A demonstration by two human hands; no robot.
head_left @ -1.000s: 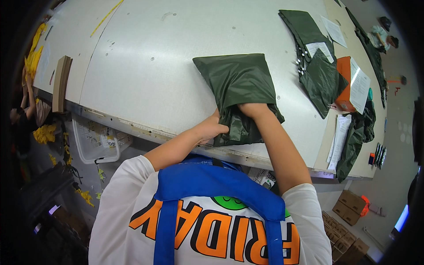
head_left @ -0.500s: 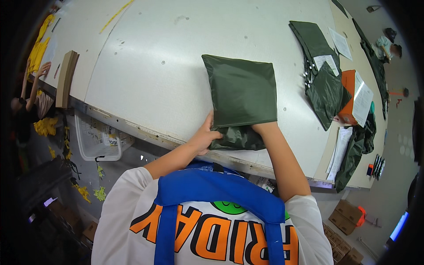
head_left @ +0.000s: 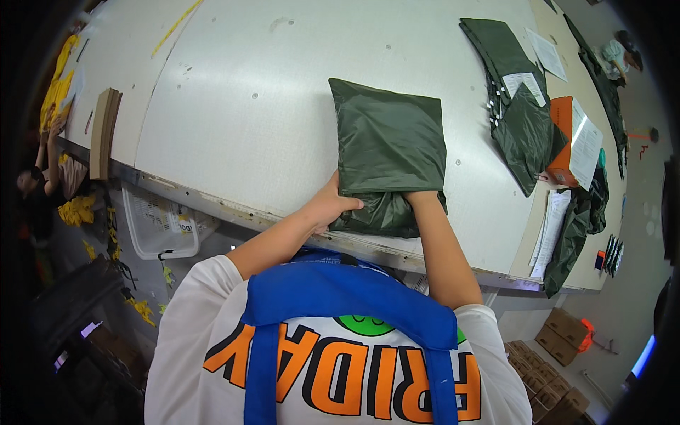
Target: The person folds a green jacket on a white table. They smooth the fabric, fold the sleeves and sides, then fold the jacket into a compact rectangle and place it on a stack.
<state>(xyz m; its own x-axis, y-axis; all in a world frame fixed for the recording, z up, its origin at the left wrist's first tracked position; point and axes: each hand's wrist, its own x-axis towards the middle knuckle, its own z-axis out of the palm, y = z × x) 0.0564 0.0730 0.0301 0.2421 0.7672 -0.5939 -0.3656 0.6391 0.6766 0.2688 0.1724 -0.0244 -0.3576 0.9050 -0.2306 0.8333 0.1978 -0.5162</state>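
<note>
A square dark green fabric pouch (head_left: 391,138) lies on the white table at its near edge, with its opening toward me. My left hand (head_left: 331,205) grips its lower left edge, thumb on top and the other fingers underneath. Below the opening, a crumpled flap (head_left: 379,216) of the same shiny cloth spreads toward the table edge. My right hand (head_left: 423,198) is inside the opening up to about the wrist; its fingers are hidden under the cloth. The pouch's upper layer shows soft creases.
Folded dark green cloth pieces (head_left: 496,53) lie to the right, beside an orange box (head_left: 562,142) and paper sheets (head_left: 551,230). On the left are a cardboard strip (head_left: 105,134) and a white plastic basket (head_left: 159,230) below the table. Another person's hands (head_left: 54,131) touch yellow cloth at far left.
My right hand has shifted a little left inside the pouch. The pouch's upper layer is more creased, and my left thumb lies further over the flap. The whole view has shifted slightly.
</note>
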